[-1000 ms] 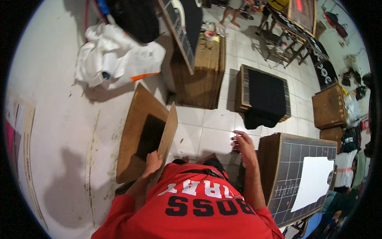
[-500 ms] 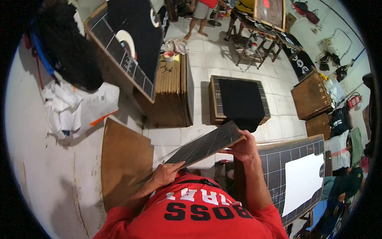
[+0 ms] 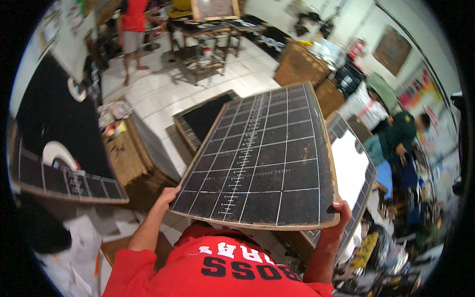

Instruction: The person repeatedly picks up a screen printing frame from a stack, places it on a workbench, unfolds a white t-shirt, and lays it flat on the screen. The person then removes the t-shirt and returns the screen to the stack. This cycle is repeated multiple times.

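Note:
A large black board with white grid lines and wooden edges (image 3: 262, 153) is held up in front of me, its gridded face tilted toward me. My left hand (image 3: 171, 194) grips its near left corner, the fingers partly hidden behind it. My right hand (image 3: 340, 215) is closed round the near right corner, thumb over the edge. Partly behind the raised board, on the right, lies another gridded board (image 3: 363, 198) bearing a white sheet (image 3: 346, 163).
Beyond the raised board, black cloth (image 3: 205, 119) lies on a low stack. Stacked boards (image 3: 133, 153) stand left, beside a gridded board with black cloth (image 3: 54, 123). A person (image 3: 133, 34) stands near a work table (image 3: 203, 32); another person (image 3: 403, 136) is at the right.
The board has swung up from edge-on to show its gridded face. My hands have moved apart to its near corners, and my view has turned to the right.

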Motion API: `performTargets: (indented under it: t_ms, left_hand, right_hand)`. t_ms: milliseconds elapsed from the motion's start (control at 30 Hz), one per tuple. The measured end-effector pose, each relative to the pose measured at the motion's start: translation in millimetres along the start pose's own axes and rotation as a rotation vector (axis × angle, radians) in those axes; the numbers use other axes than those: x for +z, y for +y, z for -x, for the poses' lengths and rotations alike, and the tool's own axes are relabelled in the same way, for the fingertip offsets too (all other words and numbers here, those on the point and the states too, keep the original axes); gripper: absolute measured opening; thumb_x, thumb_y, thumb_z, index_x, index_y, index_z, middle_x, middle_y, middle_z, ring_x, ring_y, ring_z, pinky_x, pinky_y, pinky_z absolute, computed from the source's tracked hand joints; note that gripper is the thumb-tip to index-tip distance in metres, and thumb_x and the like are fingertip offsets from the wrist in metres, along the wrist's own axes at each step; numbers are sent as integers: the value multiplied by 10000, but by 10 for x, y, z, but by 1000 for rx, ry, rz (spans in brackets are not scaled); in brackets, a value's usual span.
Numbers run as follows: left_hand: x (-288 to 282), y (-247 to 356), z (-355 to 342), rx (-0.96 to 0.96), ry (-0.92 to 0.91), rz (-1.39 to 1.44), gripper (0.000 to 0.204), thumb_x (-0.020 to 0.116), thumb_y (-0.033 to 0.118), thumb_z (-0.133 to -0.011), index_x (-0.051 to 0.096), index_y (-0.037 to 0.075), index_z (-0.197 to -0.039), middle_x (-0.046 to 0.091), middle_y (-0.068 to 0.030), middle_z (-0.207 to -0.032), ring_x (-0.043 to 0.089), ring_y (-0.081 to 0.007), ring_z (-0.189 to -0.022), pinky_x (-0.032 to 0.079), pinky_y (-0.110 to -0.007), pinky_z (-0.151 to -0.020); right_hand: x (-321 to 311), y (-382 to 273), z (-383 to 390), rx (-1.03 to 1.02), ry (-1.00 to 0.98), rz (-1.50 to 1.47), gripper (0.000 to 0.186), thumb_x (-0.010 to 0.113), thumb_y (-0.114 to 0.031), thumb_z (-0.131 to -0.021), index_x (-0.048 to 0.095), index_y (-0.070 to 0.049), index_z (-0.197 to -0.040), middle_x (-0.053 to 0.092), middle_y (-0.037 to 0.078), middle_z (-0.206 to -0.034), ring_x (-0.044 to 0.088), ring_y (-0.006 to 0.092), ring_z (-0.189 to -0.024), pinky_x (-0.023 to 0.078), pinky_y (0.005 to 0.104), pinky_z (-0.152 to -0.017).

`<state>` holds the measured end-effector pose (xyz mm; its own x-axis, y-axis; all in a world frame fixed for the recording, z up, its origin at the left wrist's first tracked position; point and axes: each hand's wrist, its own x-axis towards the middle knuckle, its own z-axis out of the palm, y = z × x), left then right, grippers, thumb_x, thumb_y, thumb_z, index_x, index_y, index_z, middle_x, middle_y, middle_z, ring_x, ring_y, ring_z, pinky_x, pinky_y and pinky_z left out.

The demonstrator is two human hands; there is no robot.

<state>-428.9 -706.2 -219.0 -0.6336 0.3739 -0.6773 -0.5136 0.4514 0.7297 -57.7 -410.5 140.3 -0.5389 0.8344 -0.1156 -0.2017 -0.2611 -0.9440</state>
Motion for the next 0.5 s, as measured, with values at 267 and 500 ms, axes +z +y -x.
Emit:
performTargets:
  t_ms: [267,500]
  left_hand:
    - [154,1375,-665,604,101,-67,389,700,322,-973,742,-64,-948,690,-29,-786,564,-102,-714,474,-299,-647]
    - [240,2618,-248,1131,-37,-142,357,753,316,-953,711,-38,-931,618,38,-750,515,-55,-687,420,-243,-598]
  right_hand:
    - [-627,688,942,-71,178,-103,620,613,-207,-796,559,68,-1349,699,160,-1184,685,222,-1038,514,316,-942]
    - [-779,2241,998,-65,744,-317,323,624,-278,-1001,681,-14,-1178,709,102,-1158,669,234,-1051,527,367,-913]
